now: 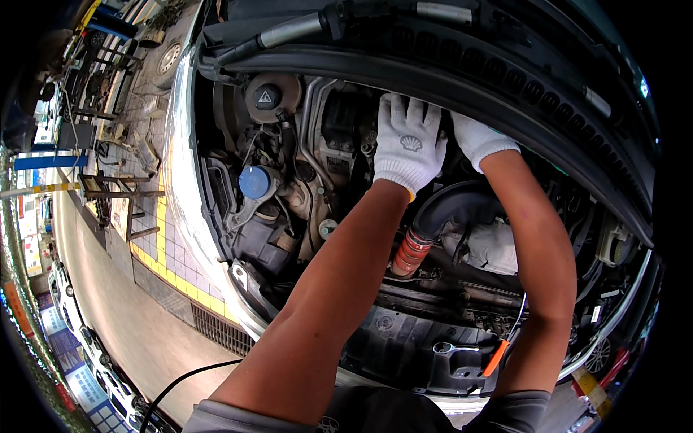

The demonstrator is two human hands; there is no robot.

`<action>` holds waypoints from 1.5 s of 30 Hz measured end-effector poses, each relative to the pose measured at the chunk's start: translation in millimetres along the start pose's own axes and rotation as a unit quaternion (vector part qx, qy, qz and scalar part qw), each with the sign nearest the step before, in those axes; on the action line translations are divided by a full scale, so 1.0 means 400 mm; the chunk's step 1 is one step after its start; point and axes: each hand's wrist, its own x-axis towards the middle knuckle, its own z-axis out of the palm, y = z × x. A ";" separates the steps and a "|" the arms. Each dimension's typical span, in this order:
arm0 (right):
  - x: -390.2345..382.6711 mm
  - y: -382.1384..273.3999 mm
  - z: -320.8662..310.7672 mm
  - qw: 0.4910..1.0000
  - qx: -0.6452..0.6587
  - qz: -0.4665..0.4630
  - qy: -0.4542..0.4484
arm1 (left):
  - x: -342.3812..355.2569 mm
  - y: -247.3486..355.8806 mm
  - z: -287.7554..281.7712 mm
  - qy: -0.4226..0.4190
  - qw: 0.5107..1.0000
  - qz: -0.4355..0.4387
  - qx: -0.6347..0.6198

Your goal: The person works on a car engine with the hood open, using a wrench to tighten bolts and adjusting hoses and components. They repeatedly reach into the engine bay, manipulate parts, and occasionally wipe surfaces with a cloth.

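Both my hands wear white knit gloves and reach to the rear of an open car engine bay. My left hand [410, 144] lies back up near the cowl edge, its fingers stretched forward and slightly apart. Beside it, my right hand [482, 138] reaches under the black cowl panel [498, 76], which hides its fingers and anything they touch. A thick black air hose [456, 204] curves just in front of the hands and meets a red ribbed hose [411, 252]. To the left of my left hand is a black box-shaped part [342, 119].
A blue cap [254, 182] and a black-capped reservoir [267, 97] stand on the left side. Along the front panel lie a wrench [455, 348] and an orange-handled tool [495, 359]. A floor grate [216, 328] and a wheel [170, 59] are beyond the left fender.
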 end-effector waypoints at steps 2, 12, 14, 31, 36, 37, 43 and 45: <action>0.001 0.015 -0.004 1.000 -0.010 -0.025 -0.010 | -0.001 -0.002 0.000 -0.002 1.000 -0.002 -0.002; 0.005 0.015 -0.003 1.000 -0.007 -0.017 0.012 | 0.000 -0.001 0.007 -0.006 1.000 0.002 0.020; 0.006 0.017 0.003 0.997 -0.059 -0.043 0.014 | 0.001 0.000 0.006 -0.007 1.000 0.001 0.018; 0.004 0.000 -0.007 0.999 0.003 -0.014 -0.036 | -0.004 -0.003 0.017 0.022 0.999 0.006 -0.042; -0.009 0.027 0.010 0.981 -0.139 -0.132 -0.017 | -0.003 -0.005 0.018 0.021 0.999 0.008 -0.039; -0.007 0.029 0.017 0.989 -0.093 -0.109 -0.017 | -0.002 -0.005 0.017 0.017 0.999 0.008 -0.039; 0.011 0.012 -0.018 0.998 -0.021 -0.033 -0.051 | -0.001 -0.005 0.015 0.022 0.999 0.008 -0.037; 0.016 0.031 0.014 0.995 -0.071 -0.062 -0.044 | -0.001 -0.005 0.012 0.014 0.999 0.009 -0.037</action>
